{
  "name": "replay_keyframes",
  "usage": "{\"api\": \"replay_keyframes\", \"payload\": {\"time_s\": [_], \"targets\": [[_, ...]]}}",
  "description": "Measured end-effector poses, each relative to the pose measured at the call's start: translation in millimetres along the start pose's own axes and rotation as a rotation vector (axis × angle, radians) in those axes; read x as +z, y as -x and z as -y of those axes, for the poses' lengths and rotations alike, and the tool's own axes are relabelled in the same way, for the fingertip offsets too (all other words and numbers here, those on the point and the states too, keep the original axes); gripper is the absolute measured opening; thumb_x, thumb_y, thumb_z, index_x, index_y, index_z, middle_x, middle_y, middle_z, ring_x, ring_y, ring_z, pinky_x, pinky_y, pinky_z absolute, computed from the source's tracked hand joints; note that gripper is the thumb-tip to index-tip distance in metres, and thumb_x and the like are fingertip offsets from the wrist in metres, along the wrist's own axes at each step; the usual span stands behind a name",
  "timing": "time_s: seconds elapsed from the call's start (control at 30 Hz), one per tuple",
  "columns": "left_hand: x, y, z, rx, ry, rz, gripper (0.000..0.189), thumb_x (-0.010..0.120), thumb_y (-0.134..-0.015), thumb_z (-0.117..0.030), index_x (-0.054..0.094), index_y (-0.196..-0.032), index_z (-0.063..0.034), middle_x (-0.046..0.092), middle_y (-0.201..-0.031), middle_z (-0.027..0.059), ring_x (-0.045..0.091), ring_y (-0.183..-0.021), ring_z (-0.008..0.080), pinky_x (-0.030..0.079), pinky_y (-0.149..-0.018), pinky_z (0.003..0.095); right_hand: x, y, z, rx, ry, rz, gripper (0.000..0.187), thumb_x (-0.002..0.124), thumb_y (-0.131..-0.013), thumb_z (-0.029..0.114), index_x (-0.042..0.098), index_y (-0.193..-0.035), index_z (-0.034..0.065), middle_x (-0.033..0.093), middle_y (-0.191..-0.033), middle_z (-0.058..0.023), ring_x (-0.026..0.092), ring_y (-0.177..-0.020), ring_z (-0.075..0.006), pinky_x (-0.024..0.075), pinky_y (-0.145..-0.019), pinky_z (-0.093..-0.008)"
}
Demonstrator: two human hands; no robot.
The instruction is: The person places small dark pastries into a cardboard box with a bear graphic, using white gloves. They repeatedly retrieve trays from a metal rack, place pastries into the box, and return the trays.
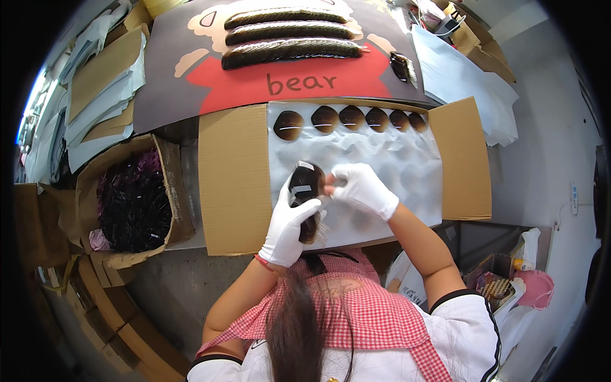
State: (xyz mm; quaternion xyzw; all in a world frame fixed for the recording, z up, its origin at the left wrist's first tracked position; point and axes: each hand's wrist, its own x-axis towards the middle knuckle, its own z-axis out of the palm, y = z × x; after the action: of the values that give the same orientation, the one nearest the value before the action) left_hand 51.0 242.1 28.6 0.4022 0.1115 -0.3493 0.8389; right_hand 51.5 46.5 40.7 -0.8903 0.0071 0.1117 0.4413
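My left hand (286, 229), in a white glove, holds a short stack of dark brown tinted lenses (305, 184) above an open cardboard box (234, 181). My right hand (362, 188) wears a white glove that leaves some fingertips bare. Those fingertips meet the right edge of the held stack; whether they grip a single lens cannot be made out. White paper (396, 191) covers the box's contents, and faint round shapes show through it. Along its far side lies a row of several brown gradient lenses (352, 118).
Beyond the box, a printed mat (162, 90) carries three long lens rows (293, 51) and a small lens stack (403, 68). At left stands a carton of dark lenses (136, 200), below piled paper sheets (102, 90). More white sheets (460, 81) lie at right.
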Motion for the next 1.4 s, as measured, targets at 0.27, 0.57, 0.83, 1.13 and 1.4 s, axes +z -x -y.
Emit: {"api": "replay_keyframes", "payload": {"time_s": [0.27,0.57,0.83,1.13,1.4], "targets": [[-8,8,-4,-0.265,0.442,-0.013,0.047,0.055,-0.094,-0.011,0.042,-0.139,-0.0068,0.054,-0.131,0.0127,0.056,-0.118,0.0282,0.049,-0.098,0.0458,-11,-9,-27,-0.069,0.332,-0.433,0.017,0.074,-0.080,0.020,0.069,-0.085,0.0044,0.067,-0.080,-0.0143,0.067,-0.074,-0.0305,0.0529,-0.066,-0.0378],[8,-17,6,-0.146,0.217,0.081,0.048,0.053,-0.094,-0.008,0.041,-0.141,-0.0118,0.054,-0.131,0.0131,0.057,-0.114,0.0274,0.051,-0.094,0.0451,-76,47,-109,0.154,0.288,-0.692,0.019,0.077,-0.081,0.011,0.072,-0.095,-0.0001,0.073,-0.084,-0.0120,0.068,-0.071,-0.0148,0.0529,-0.069,-0.0269],[40,-61,11,-0.090,0.159,0.164,0.066,0.050,-0.095,-0.006,0.021,-0.154,-0.0121,0.049,-0.141,0.0177,0.058,-0.116,0.0298,0.050,-0.096,0.0455,-126,83,-144,0.243,0.461,-0.837,0.019,0.076,-0.082,0.014,0.072,-0.095,0.0002,0.072,-0.084,-0.0151,0.069,-0.073,-0.0215,0.0533,-0.070,-0.0304],[70,-53,34,-0.091,0.067,0.191,0.060,0.056,-0.096,-0.010,0.031,-0.149,-0.0060,0.051,-0.138,0.0139,0.056,-0.117,0.0248,0.049,-0.097,0.0376,-72,100,-60,-0.005,0.098,-0.470,0.013,0.072,-0.081,0.014,0.072,-0.090,0.0039,0.069,-0.078,-0.0127,0.067,-0.068,-0.0211,0.0528,-0.065,-0.0304],[45,14,34,-0.010,-0.178,0.083,0.033,0.062,-0.086,0.004,0.057,-0.118,-0.0025,0.057,-0.121,0.0095,0.060,-0.101,0.0151,0.052,-0.083,0.0266,-1,93,0,0.161,0.042,-0.026,0.021,0.077,-0.080,0.023,0.070,-0.091,0.0057,0.069,-0.079,-0.0139,0.068,-0.071,-0.0280,0.0536,-0.067,-0.0342]]}}
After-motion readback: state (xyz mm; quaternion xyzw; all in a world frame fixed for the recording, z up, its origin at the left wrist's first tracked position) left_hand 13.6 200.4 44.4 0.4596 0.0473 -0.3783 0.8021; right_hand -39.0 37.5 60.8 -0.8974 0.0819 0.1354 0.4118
